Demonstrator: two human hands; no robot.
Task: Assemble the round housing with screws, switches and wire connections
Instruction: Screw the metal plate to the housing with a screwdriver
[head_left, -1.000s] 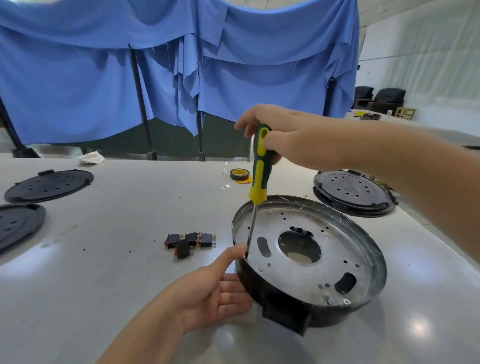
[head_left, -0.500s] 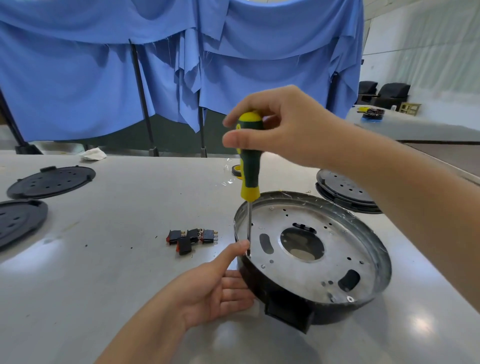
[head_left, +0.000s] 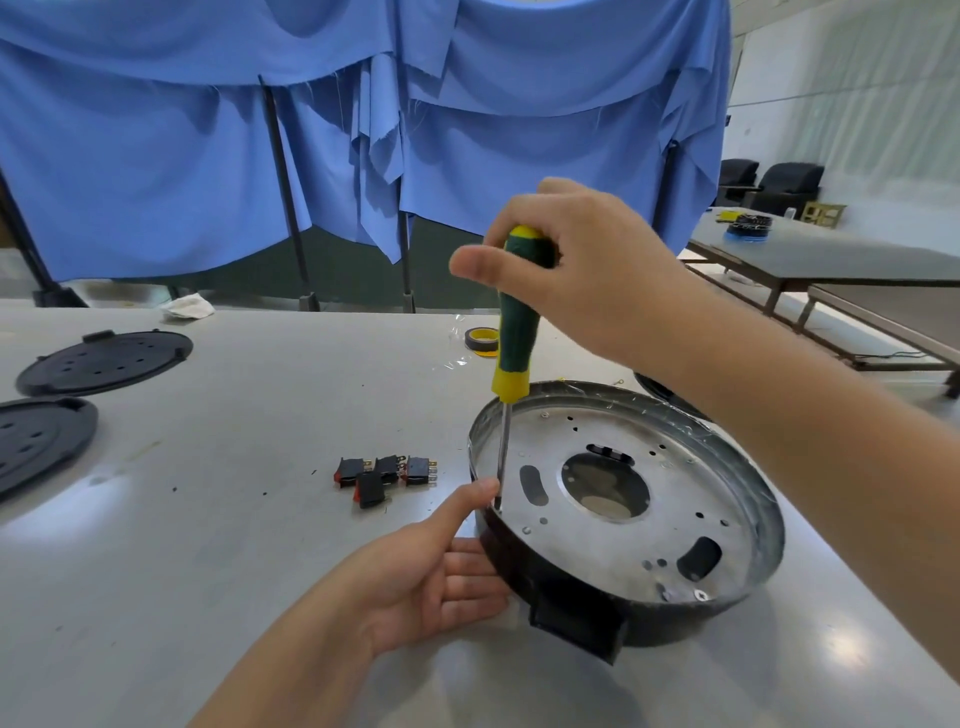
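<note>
Green-and-yellow screwdriver (head_left: 511, 332) stands near upright, tip down at the left inner edge of the round housing (head_left: 628, 514). Right hand (head_left: 582, 275) wraps the top of the handle, thumb across the front, fingers curled behind. Left hand (head_left: 431, 566) lies against the housing's outer wall, fingers relaxed, thumb raised beside the shaft near the tip.

Head view, step in hand: likely driving a screw at the rim; the screw itself is hidden behind the thumb. To do it well: keep the shaft plumb over the hole, press down while turning, let the thumb only guide the shaft.

Housing sits on the grey table (head_left: 234, 415), right of centre: black outer wall, bare metal floor with a central round opening, slots, small holes. Rocker switches (head_left: 384, 475) lie just left of it, loose.
</note>
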